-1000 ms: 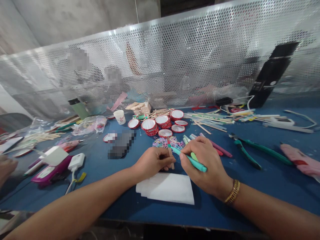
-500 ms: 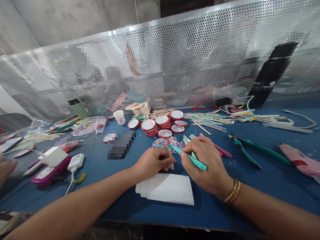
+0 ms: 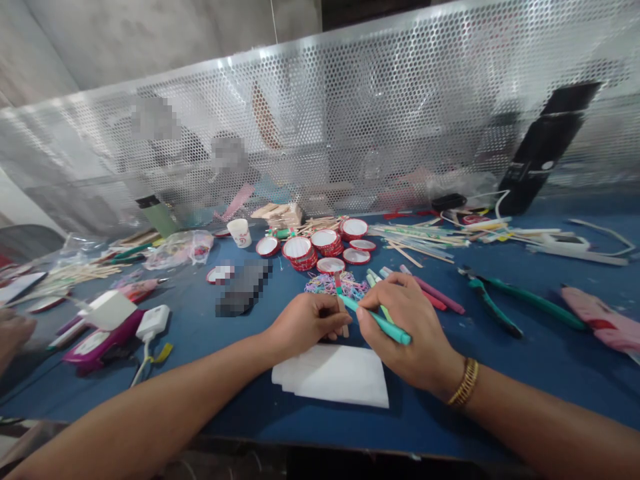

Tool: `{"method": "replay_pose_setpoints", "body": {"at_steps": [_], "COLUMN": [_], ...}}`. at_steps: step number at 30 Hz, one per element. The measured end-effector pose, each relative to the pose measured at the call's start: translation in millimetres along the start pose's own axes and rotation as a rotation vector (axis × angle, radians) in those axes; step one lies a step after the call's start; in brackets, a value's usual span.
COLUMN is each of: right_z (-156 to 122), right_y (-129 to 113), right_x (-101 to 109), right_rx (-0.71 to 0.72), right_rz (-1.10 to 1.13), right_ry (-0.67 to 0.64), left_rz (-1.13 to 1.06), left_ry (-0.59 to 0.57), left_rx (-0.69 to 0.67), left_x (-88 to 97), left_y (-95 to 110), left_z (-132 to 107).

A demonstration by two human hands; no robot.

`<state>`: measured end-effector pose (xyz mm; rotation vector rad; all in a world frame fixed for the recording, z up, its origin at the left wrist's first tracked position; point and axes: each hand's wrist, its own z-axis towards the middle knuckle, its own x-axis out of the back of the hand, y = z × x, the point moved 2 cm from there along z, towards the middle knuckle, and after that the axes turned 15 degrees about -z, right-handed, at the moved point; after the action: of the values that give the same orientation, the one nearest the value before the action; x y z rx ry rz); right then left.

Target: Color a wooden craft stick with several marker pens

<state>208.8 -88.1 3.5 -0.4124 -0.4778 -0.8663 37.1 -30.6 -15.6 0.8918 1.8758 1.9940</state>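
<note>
My left hand [image 3: 305, 325] pinches a flat wooden stick [image 3: 345, 328] that stands roughly upright. Its upper end carries a red band with green below it. In my right hand [image 3: 413, 327] is a turquoise marker pen [image 3: 385, 325], gripped like a pencil. The pen's tip meets the stick at or near the green part, just above my left fingers. White folded paper [image 3: 333, 379] lies on the blue table below both hands. Behind the stick is a heap of colourful loops or strings [image 3: 315, 285], partly covered by my hands.
Red-rimmed round pieces [image 3: 299, 249] are stacked at the back, beside a paper cup [image 3: 240, 233]. More markers [image 3: 445, 293], cutting pliers [image 3: 480, 297] and a pink tool [image 3: 603, 320] lie right. A magenta device [image 3: 103, 343] and another person's hand [image 3: 13, 337] are left.
The marker's tip has shifted slightly left and down along the stick, and my right hand moved a little with it. My left hand keeps its hold in nearly the same place.
</note>
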Motion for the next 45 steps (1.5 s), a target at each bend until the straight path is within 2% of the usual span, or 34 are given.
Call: {"method": "replay_pose_setpoints", "body": {"at_steps": [9,15,26,33,41,45], "right_z": [1.1,2.2,2.1,0.4,2.0,2.1], "right_y": [0.2,4.3,-0.1,2.2,-0.2,1.1], "right_x": [-0.3,1.6,-0.9,2.1,0.2,1.3], "right_rx": [-0.009,-0.065,0.003,-0.033,-0.006,-0.026], "right_rz": [-0.021,-0.069,0.004,-0.036,-0.011,-0.022], "right_ry": [-0.011,0.014,0.01,0.016,-0.006,0.023], "left_rz": [-0.031,-0.047,-0.027,-0.036,-0.015,-0.018], "left_ry": [0.003,0.0,0.001,-0.005,-0.002,0.004], "left_rx": [0.012,0.006,0.0,-0.008,-0.001,-0.009], "left_x": [0.1,-0.6,-0.2,0.5,1.0,1.2], "left_y": [-2.1,-2.7,-2.3,-3.8,-3.2,-4.0], "left_z": [1.1,0.9,0.9,1.7,1.0,1.9]}}
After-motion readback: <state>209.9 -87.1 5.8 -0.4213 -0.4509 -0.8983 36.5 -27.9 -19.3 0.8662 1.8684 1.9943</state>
